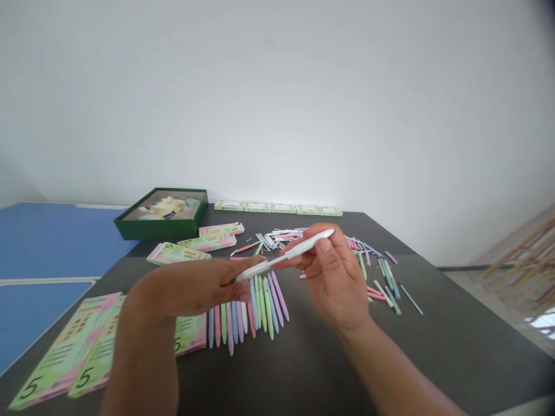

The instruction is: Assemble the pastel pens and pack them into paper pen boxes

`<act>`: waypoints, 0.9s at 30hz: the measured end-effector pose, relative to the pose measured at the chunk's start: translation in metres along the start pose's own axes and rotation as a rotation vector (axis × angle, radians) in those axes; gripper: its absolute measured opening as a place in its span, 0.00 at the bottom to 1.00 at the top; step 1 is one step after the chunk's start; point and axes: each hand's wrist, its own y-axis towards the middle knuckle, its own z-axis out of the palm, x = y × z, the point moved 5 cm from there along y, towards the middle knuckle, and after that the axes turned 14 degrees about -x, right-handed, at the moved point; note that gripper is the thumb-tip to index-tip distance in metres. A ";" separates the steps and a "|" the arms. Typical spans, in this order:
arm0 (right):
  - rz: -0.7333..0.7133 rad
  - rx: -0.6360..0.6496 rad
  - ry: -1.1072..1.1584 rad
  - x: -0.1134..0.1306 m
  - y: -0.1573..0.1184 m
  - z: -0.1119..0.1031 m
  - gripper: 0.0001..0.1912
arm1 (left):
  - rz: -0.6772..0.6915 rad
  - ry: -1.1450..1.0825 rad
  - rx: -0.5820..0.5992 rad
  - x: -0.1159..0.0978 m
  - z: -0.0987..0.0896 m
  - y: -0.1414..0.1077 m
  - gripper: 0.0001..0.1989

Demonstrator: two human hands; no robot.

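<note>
White pen (309, 245), halves apart on a thin rod (277, 260): left hand (212, 284), right hand (338, 276) grip opposite ends, apparently holding both in line; pastel pens (267, 306) rowed below.

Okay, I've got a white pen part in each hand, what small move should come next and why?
I'd probably slide the white barrel in the right hand toward the white piece in the left hand: a thin rod shows between them, roughly in line with both, whereas the pens in the row below show no such gap where visible.
</note>
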 end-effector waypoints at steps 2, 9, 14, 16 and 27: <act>0.021 -0.007 0.008 -0.002 -0.004 0.001 0.09 | 0.018 -0.068 0.036 -0.002 0.001 -0.002 0.25; 0.038 0.043 0.001 0.002 -0.009 0.007 0.09 | 0.064 -0.131 0.057 -0.002 0.002 -0.001 0.24; 0.007 -0.003 0.028 0.004 -0.004 0.002 0.07 | 0.100 -0.127 0.069 0.000 0.003 -0.001 0.24; -0.005 -0.045 0.019 0.004 -0.003 -0.001 0.08 | 0.081 -0.095 0.056 0.001 0.003 -0.001 0.24; 0.045 -0.027 -0.017 0.005 -0.005 -0.004 0.11 | 0.031 -0.050 0.062 0.005 0.002 -0.005 0.22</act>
